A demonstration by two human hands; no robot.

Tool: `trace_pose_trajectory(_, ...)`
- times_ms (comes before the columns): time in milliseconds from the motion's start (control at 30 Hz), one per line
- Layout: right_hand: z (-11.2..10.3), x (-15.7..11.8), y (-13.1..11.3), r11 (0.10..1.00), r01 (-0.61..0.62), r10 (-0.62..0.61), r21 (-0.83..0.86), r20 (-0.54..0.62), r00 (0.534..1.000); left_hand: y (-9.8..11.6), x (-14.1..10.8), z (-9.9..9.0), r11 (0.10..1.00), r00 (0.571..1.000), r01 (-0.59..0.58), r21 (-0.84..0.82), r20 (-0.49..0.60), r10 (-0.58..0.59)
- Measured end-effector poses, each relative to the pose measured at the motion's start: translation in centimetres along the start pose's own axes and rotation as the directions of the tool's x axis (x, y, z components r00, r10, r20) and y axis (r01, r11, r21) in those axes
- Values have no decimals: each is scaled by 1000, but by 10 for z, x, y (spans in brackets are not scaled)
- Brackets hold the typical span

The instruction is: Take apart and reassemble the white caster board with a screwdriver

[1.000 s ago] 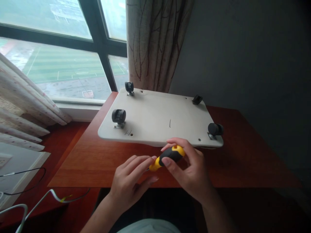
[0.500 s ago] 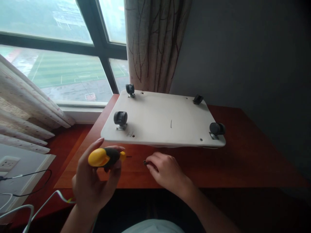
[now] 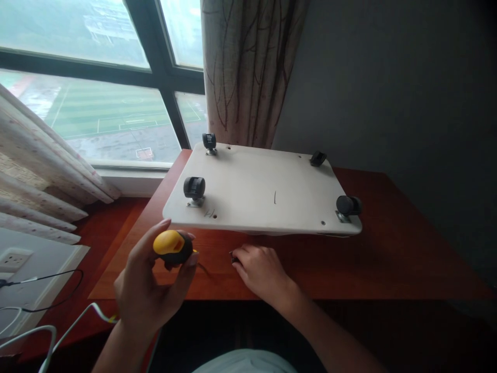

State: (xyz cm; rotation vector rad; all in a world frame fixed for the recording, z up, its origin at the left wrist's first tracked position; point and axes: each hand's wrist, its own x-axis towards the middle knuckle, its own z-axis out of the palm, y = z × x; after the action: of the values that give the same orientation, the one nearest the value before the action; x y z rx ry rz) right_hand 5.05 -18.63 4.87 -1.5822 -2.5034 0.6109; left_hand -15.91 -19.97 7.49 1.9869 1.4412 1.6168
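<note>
A yellow and black screwdriver is gripped in my left hand, its butt end towards me and its thin shaft pointing right. My right hand rests low over the wooden table, fingertips pinched on a small dark metal piece whose kind I cannot make out. Just beyond both hands lies a white board with black casters at its corners: near left, far left, far right and near right. Small holes and pencil marks show on the board.
The reddish wooden table carries the board. A window with curtains stands behind and to the left. At the lower left are a wall socket and several cables.
The screwdriver has turned in my left hand, so its shaft now slants down to the right, and its handle sits slightly further right. My right hand has barely moved.
</note>
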Motion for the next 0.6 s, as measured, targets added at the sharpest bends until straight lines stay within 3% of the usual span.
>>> trace_pose_trajectory(233,-1,2,1,999,44,-44,-12,-28,999,0,0,5,997,998,-66,-35,-4,66)
trace_pose_trajectory(400,-8,2,3,952,123,-81,280,-160,984,-4,-4,7,988,988,-154,-10,25,154)
trace_pose_trajectory(500,-26,6,0,867,201,-86,455,-261,962,-6,-5,7,993,993,-116,19,25,116)
trace_pose_trajectory(600,-46,18,-7,815,237,-73,528,-312,947,-6,-4,8,997,997,-83,12,10,82)
